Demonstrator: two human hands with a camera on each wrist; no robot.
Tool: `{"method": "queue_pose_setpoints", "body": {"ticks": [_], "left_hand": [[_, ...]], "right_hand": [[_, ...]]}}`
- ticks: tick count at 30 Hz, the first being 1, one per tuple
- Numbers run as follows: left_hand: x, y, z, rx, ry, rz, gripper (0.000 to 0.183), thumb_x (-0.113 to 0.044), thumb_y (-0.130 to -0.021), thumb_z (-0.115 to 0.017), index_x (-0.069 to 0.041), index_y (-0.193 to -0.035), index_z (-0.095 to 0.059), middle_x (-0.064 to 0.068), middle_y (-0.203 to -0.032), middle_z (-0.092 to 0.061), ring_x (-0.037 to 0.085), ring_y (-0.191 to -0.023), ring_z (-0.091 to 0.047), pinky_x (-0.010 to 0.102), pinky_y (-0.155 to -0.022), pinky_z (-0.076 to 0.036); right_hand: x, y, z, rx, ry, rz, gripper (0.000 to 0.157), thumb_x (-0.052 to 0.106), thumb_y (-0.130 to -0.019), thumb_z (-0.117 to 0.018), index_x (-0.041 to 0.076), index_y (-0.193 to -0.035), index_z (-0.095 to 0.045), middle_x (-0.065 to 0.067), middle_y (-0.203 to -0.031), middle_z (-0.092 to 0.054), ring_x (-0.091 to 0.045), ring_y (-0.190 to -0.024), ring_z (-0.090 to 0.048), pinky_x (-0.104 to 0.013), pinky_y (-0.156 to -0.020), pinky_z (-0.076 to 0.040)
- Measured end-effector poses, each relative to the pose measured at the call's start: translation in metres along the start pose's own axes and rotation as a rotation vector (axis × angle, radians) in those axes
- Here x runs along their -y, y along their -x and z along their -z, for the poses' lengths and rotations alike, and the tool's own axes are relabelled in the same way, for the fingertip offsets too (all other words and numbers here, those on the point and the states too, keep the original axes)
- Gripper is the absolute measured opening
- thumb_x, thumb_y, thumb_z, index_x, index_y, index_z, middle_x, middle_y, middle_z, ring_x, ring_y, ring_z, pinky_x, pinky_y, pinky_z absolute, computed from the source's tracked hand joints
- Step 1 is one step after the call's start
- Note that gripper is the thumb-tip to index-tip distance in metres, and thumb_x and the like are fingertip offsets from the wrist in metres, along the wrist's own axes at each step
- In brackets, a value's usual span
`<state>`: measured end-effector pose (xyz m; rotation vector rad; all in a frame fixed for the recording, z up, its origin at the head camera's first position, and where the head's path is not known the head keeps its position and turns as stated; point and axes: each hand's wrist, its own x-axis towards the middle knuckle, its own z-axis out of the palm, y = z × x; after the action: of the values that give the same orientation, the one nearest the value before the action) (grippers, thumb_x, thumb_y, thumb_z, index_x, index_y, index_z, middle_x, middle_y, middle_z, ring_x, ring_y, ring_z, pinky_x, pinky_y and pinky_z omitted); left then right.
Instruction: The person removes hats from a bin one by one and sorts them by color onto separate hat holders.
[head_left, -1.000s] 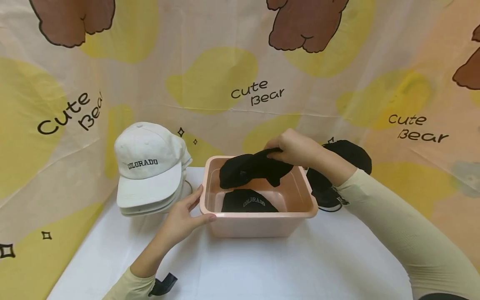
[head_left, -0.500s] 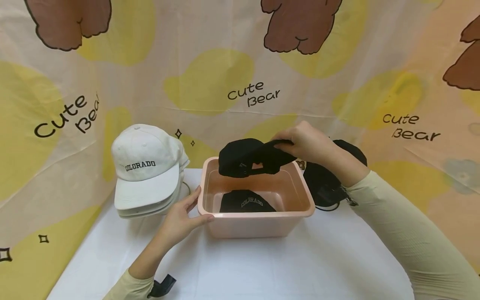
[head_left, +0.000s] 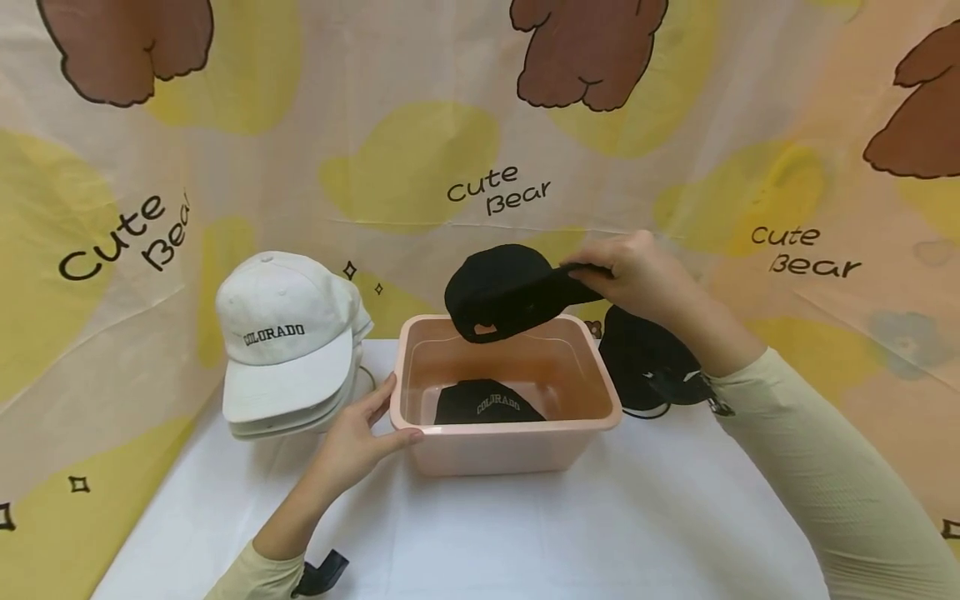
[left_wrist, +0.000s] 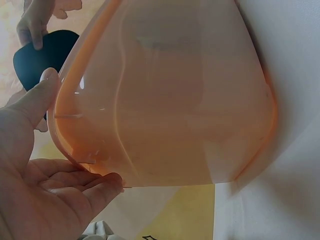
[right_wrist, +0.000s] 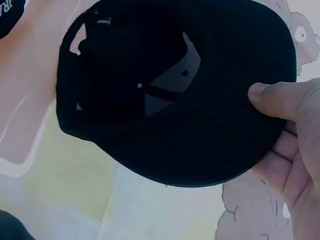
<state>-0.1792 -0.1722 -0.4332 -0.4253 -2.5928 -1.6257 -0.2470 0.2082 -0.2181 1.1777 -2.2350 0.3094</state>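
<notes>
The right hand (head_left: pixel 637 268) pinches a black fabric cap (head_left: pixel 498 287) by its brim, raised near the back edge of a rectangular pink plastic tub (head_left: pixel 495 451). The left hand (head_left: pixel 354 448), thumb and fingers spread, clasps the tub's near-left corner.

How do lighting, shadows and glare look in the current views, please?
Head: fairly even light, soft shadows on the white table surface; left wrist: small glints on the pink rectangular plastic bin; right wrist: the black fabric cap is mostly too dark for detail.
</notes>
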Motion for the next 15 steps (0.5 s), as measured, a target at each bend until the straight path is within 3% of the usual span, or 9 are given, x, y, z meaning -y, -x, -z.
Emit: {"method": "queue_pose_setpoints", "body": {"ticks": [4,7,10,15], "left_hand": [[0.000,0.000,-0.001,0.002,0.007,0.002,0.109,-0.042,-0.075,-0.091,-0.002,-0.158,-0.033,0.013,-0.164,-0.033,0.031,-0.145,-0.043,0.040,-0.107,-0.049],[-0.001,0.000,-0.001,-0.001,0.010,0.003,0.109,-0.042,-0.075,-0.091,-0.002,-0.158,-0.033,0.013,-0.164,-0.033,0.031,-0.144,-0.043,0.039,-0.107,-0.048],[-0.001,0.000,-0.001,-0.003,0.012,0.002,0.108,-0.042,-0.075,-0.091,-0.002,-0.158,-0.034,0.013,-0.164,-0.033,0.030,-0.144,-0.044,0.038,-0.107,-0.048],[0.000,0.000,-0.001,0.001,0.019,0.000,0.108,-0.042,-0.076,-0.091,-0.002,-0.158,-0.034,0.013,-0.164,-0.032,0.030,-0.144,-0.044,0.038,-0.107,-0.048]], "right_hand": [[-0.002,0.004,0.004,-0.083,0.012,0.008,0.021,-0.003,-0.082,-0.082,0.007,-0.100,-0.080,-0.006,-0.094,-0.079,-0.022,-0.081,-0.076,-0.037,-0.065,-0.062],[-0.005,0.008,0.008,-0.141,0.006,0.025,0.024,-0.006,-0.080,-0.083,0.004,-0.101,-0.080,-0.009,-0.096,-0.080,-0.025,-0.085,-0.078,-0.019,-0.075,-0.060],[-0.009,0.013,0.013,-0.182,0.000,0.042,0.027,-0.011,-0.078,-0.083,0.002,-0.102,-0.081,-0.012,-0.098,-0.079,-0.028,-0.087,-0.078,-0.003,-0.085,-0.049],[-0.012,0.025,0.021,-0.223,0.023,0.031,0.034,-0.015,-0.076,-0.082,0.002,-0.104,-0.081,-0.015,-0.099,-0.079,-0.032,-0.088,-0.077,0.000,-0.093,-0.043]]}}
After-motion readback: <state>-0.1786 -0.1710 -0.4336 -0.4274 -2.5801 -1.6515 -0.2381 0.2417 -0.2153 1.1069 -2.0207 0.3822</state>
